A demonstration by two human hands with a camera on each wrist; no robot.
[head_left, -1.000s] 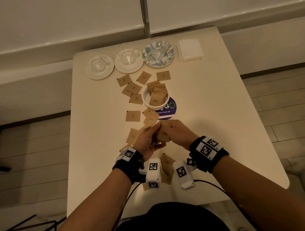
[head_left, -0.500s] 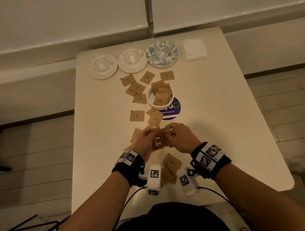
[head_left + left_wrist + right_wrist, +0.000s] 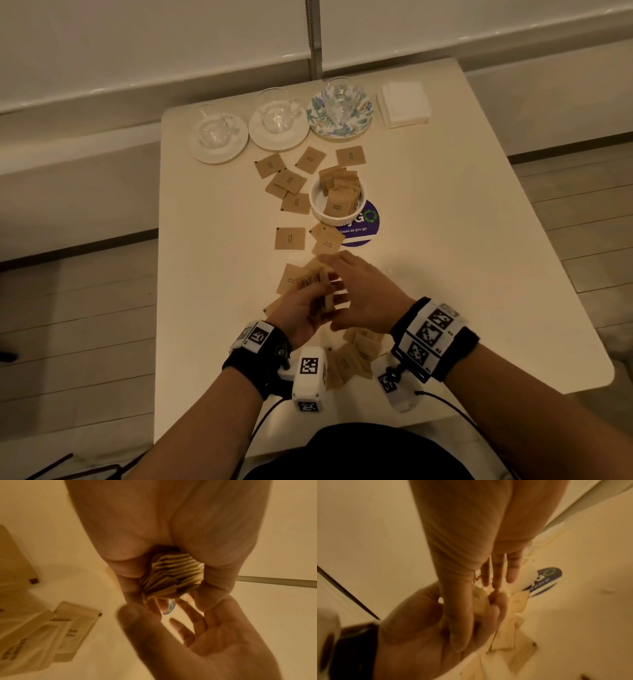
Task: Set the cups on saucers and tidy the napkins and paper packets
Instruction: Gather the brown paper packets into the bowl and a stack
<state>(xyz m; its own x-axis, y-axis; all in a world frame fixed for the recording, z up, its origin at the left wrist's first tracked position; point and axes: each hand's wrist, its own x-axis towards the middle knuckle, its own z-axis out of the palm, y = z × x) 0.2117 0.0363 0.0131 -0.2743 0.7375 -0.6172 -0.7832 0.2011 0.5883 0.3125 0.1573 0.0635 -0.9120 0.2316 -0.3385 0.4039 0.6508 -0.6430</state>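
A stack of brown paper packets (image 3: 173, 574) sits edge-on in the left hand (image 3: 301, 308), fingers (image 3: 130, 585) clamped round it, above the near middle of the table (image 3: 462, 240). The right hand (image 3: 363, 298) is flat beside it, fingers (image 3: 498, 568) straight and slightly apart. Loose packets (image 3: 289, 238) trail toward the white bowl (image 3: 318, 205), itself holding packets. Three glass cups (image 3: 277, 109) on saucers (image 3: 279, 137) and white napkins (image 3: 406, 102) line the far edge.

Looks like a café or office break area: small cream table (image 3: 445, 240), glass cups (image 3: 279, 111) on saucers (image 3: 219, 150), sugar packets (image 3: 289, 238) in a bowl (image 3: 317, 205), "Clean as you go" sticker (image 3: 364, 228), napkins (image 3: 406, 104).
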